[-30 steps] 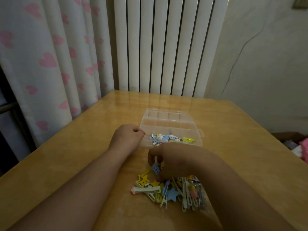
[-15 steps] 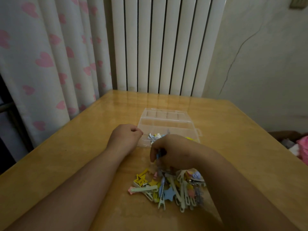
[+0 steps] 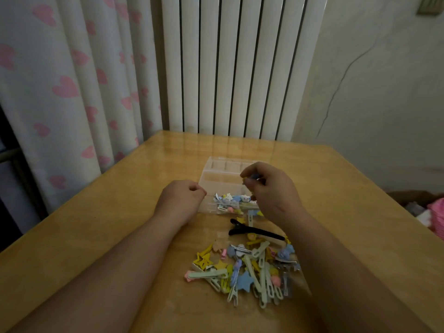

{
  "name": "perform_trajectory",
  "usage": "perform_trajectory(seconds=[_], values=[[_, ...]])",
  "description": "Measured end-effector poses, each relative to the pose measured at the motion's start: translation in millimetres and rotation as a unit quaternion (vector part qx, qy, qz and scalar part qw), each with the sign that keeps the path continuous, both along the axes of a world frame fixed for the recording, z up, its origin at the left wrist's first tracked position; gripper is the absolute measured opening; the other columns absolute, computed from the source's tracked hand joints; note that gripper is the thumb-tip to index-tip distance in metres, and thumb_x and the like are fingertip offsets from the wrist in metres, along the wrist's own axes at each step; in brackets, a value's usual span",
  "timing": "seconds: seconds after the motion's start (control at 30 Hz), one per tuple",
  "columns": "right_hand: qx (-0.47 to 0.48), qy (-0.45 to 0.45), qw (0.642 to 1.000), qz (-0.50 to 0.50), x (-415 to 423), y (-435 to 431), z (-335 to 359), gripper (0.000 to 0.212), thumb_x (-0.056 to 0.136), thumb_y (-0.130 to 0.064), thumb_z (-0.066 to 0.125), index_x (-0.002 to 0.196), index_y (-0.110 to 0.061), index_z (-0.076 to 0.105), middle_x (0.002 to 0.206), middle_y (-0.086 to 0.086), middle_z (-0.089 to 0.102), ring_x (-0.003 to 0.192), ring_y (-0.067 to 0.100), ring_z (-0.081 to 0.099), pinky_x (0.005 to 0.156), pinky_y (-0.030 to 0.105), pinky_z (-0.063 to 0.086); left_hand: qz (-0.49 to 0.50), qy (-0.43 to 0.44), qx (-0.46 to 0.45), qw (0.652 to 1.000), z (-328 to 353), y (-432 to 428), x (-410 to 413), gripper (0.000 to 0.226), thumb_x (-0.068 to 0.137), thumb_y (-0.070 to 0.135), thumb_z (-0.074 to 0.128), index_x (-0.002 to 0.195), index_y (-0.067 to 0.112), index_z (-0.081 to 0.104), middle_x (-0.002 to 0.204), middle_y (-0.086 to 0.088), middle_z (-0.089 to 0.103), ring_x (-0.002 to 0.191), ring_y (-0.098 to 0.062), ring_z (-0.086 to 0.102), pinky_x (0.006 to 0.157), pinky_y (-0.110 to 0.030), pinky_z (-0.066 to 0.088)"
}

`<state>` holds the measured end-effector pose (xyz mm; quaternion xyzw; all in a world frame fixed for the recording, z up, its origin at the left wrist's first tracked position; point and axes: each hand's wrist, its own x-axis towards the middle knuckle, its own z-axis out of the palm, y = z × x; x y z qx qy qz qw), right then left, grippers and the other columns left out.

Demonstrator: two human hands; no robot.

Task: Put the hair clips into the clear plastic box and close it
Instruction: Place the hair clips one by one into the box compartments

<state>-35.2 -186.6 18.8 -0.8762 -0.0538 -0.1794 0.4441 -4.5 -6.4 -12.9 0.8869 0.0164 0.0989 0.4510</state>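
You had a glossy, honey-coloured wooden desk (image 3: 101, 224) in front of you, and behind it stood a tall white column radiator (image 3: 240, 68) whose ribs reflected faintly near the desk's far edge. On your left hung a pale curtain (image 3: 72, 92) printed with pink hearts, with a dark gap (image 3: 12, 200) beside it. On your right was a cream wall (image 3: 389, 104) marked by a thin crack (image 3: 336, 90). The room light was dim.

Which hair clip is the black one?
The long black clip lying at the far edge of the pile of clips, nearer the clear box. The other clips are yellow, blue, green or pink.
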Motion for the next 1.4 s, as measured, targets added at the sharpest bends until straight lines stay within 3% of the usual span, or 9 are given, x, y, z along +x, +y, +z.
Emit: perform_trajectory(seconds=[0.23, 0.37, 0.6, 0.73, 0.8, 0.93, 1.07, 1.2, 1.4], values=[[0.004, -0.013, 0.999, -0.043, 11, -18, -3, 0.017, 0.095, -0.013, 0.057, 0.092, -0.028, 0.064, 0.084, -0.009, 0.06, 0.078, 0.018, 0.06, 0.07, 0.035, 0.052, 0.008, 0.002, 0.005, 1.0, 2, -1, -1, 0.022, 0.085, 0.02, 0.055, 0.087, 0.021, 0.077, 0.113, -0.001, 0.069, 0.096, -0.02, 0.061, 0.079, -0.032, 0.049], [-0.073, 0.053, 0.995, -0.053, 15, -25, -8, 0.025, 0.093, -0.012, 0.061, 0.113, -0.024, 0.069, 0.107, -0.004, 0.07, 0.096, 0.013, 0.062, 0.083, 0.028, 0.047, 0.011, 0.001, 0.007, 1.0, 2, -1, -1, 0.022, 0.085, 0.021, 0.055, 0.087, 0.021, 0.077, 0.115, 0.001, 0.069, 0.096, -0.02, 0.06, 0.079, -0.032, 0.05], [-0.056, 0.03, 0.994, -0.084, 11, -27, -3, 0.016, 0.092, -0.011, 0.06, 0.093, -0.022, 0.071, 0.094, -0.002, 0.068, 0.09, 0.016, 0.061, 0.073, 0.025, 0.042, 0.011, 0.0, 0.001, 1.0, -1, 0, 2, 0.021, 0.084, 0.02, 0.056, 0.086, 0.021, 0.077, 0.116, 0.001, 0.069, 0.099, -0.019, 0.061, 0.08, -0.03, 0.048], [-0.096, 0.047, 0.994, -0.03, 5, -21, 0, 0.015, 0.09, -0.01, 0.061, 0.089, -0.023, 0.07, 0.085, -0.006, 0.066, 0.081, 0.01, 0.061, 0.064, 0.019, 0.041, 0.007, -0.003, 0.0, 1.0, -2, 1, 2, 0.02, 0.084, 0.021, 0.056, 0.085, 0.021, 0.077, 0.114, 0.001, 0.069, 0.091, -0.015, 0.059, 0.079, -0.03, 0.048], [-0.135, 0.076, 0.988, 0.02, 0, -18, 5, 0.012, 0.089, -0.012, 0.064, 0.091, -0.022, 0.071, 0.087, -0.007, 0.066, 0.082, 0.009, 0.061, 0.067, 0.018, 0.044, 0.006, -0.003, -0.001, 1.0, -1, 0, 2, 0.02, 0.085, 0.02, 0.056, 0.084, 0.021, 0.076, 0.113, 0.001, 0.069, 0.086, -0.013, 0.056, 0.077, -0.03, 0.047], [-0.198, 0.132, 0.963, 0.129, -11, -8, 15, 0.009, 0.086, -0.018, 0.07, 0.092, -0.023, 0.073, 0.083, -0.012, 0.067, 0.07, 0.0, 0.059, 0.065, 0.018, 0.048, 0.006, -0.006, 0.004, 1.0, -1, -1, 2, 0.02, 0.085, 0.02, 0.057, 0.085, 0.021, 0.076, 0.113, 0.0, 0.069, 0.095, -0.017, 0.06, 0.079, -0.03, 0.046], [-0.256, 0.167, 0.931, 0.201, -17, 4, 15, 0.016, 0.084, -0.017, 0.071, 0.092, -0.03, 0.073, 0.079, -0.018, 0.064, 0.073, -0.003, 0.059, 0.064, 0.014, 0.043, 0.01, -0.009, 0.012, 1.0, -1, -1, 2, 0.019, 0.084, 0.021, 0.058, 0.087, 0.019, 0.077, 0.112, -0.001, 0.07, 0.1, -0.02, 0.06, 0.08, -0.029, 0.046], [-0.286, 0.234, 0.894, 0.253, -20, 11, 10, 0.028, 0.084, -0.016, 0.071, 0.108, -0.031, 0.069, 0.094, -0.015, 0.067, 0.09, 0.009, 0.066, 0.074, 0.024, 0.056, 0.009, -0.011, 0.011, 1.0, 0, -1, 2, 0.018, 0.083, 0.02, 0.059, 0.085, 0.02, 0.076, 0.109, -0.001, 0.071, 0.097, -0.02, 0.061, 0.079, -0.03, 0.046], [-0.333, 0.27, 0.857, 0.286, -29, 18, 18, 0.055, 0.073, -0.037, 0.081, 0.123, -0.041, 0.059, 0.117, -0.013, 0.061, 0.1, 0.012, 0.064, 0.088, 0.033, 0.052, 0.013, -0.009, 0.011, 1.0, -1, -1, 3, 0.019, 0.083, 0.02, 0.058, 0.089, 0.019, 0.077, 0.114, -0.001, 0.07, 0.101, -0.02, 0.061, 0.078, -0.027, 0.044]])
